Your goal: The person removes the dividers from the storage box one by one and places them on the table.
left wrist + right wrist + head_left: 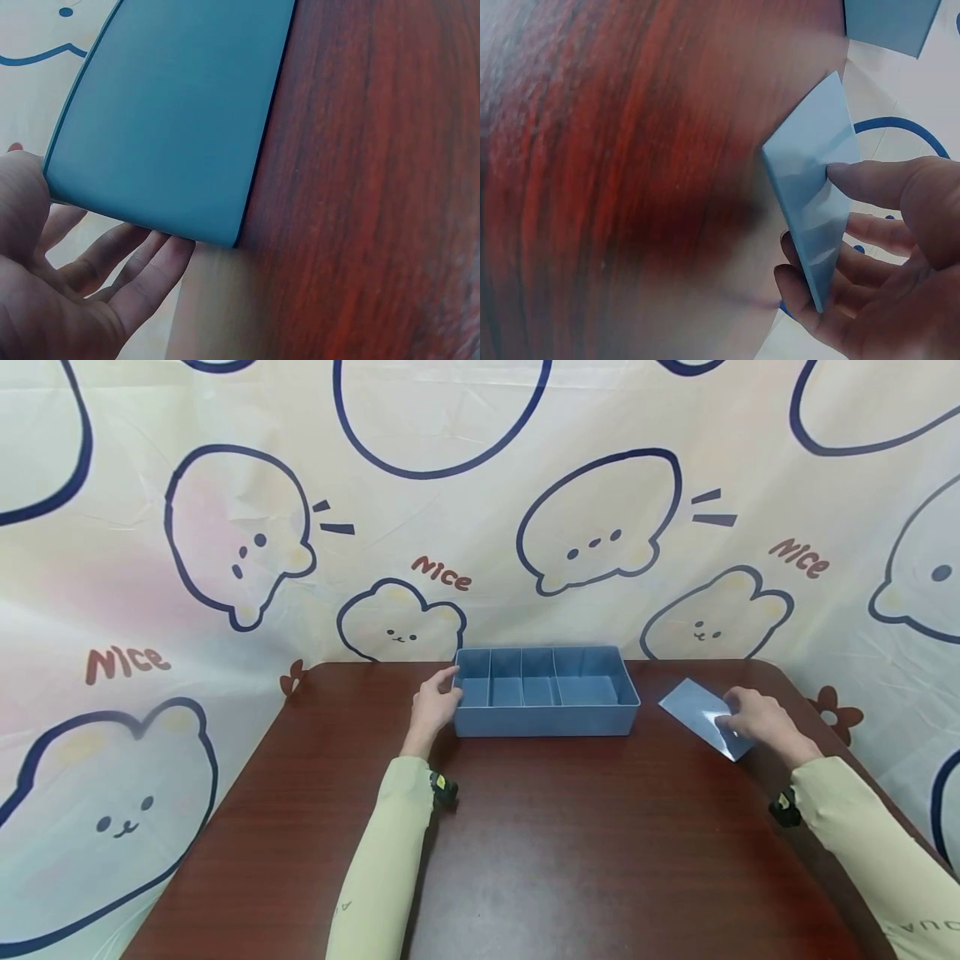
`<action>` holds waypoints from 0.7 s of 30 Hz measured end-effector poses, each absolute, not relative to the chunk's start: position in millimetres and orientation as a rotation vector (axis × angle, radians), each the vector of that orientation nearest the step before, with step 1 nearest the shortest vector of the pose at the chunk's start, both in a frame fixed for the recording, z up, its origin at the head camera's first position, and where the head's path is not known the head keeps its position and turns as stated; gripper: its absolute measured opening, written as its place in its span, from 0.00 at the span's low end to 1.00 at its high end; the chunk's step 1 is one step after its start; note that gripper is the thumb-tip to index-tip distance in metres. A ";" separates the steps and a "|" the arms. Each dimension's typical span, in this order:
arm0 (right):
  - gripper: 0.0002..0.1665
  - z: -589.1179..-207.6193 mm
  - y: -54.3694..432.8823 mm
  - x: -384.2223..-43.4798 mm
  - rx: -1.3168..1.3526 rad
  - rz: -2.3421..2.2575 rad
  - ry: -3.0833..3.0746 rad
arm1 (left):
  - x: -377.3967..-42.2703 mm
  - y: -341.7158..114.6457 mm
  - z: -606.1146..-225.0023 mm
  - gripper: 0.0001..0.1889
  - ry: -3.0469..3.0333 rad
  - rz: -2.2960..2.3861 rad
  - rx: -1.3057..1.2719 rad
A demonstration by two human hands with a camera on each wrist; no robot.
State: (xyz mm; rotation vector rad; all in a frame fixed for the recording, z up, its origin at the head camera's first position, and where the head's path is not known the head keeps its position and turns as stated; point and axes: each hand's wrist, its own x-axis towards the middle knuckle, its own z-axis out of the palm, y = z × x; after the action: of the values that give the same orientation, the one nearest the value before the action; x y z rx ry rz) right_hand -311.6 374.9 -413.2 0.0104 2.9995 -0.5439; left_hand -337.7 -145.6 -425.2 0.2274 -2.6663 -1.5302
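Note:
A blue-grey box with several compartments stands near the table's far edge. At its left end, my left hand touches the outside with extended fingers. The left wrist view shows the box's long wall, the thumb by its top corner and the fingertips along the end. Off to the right, my right hand pinches a thin blue-grey rectangular panel. In the right wrist view the thumb lies on the face of the panel, with fingers behind it, some partly hidden.
The dark reddish-brown table stretches in front of the box and between both arms. A cloth printed with cartoon bears hangs behind the table and along its sides.

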 end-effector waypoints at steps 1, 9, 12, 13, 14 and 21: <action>0.36 -414.1 375.5 -312.1 0.009 -0.539 3.001 | -337.7 -145.6 -425.1 0.25 -2.666 -1.528 0.227; 0.36 -415.5 374.1 -311.8 0.005 -0.534 3.010 | -337.9 -146.4 -425.1 0.26 -2.670 -1.543 0.236; 0.35 -416.9 374.1 -312.0 0.000 -0.535 3.012 | -338.3 -146.2 -425.6 0.26 -2.673 -1.545 0.240; 0.35 -417.7 374.1 -312.1 0.002 -0.534 3.011 | -338.3 -146.1 -425.8 0.26 -2.674 -1.543 0.239; 0.35 -418.3 373.8 -312.0 0.001 -0.533 3.010 | -338.2 -145.9 -425.8 0.26 -2.674 -1.541 0.237; 0.35 -422.4 373.2 -311.9 -0.024 -0.529 3.015 | -337.7 -145.4 -426.7 0.25 -2.663 -1.528 0.222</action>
State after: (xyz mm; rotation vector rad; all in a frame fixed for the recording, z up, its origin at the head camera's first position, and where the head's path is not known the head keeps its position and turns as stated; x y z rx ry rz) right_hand -311.9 373.2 -422.4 -0.0238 3.0154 -0.5287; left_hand -337.7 -145.4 -426.7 0.2219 -2.6634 -1.5281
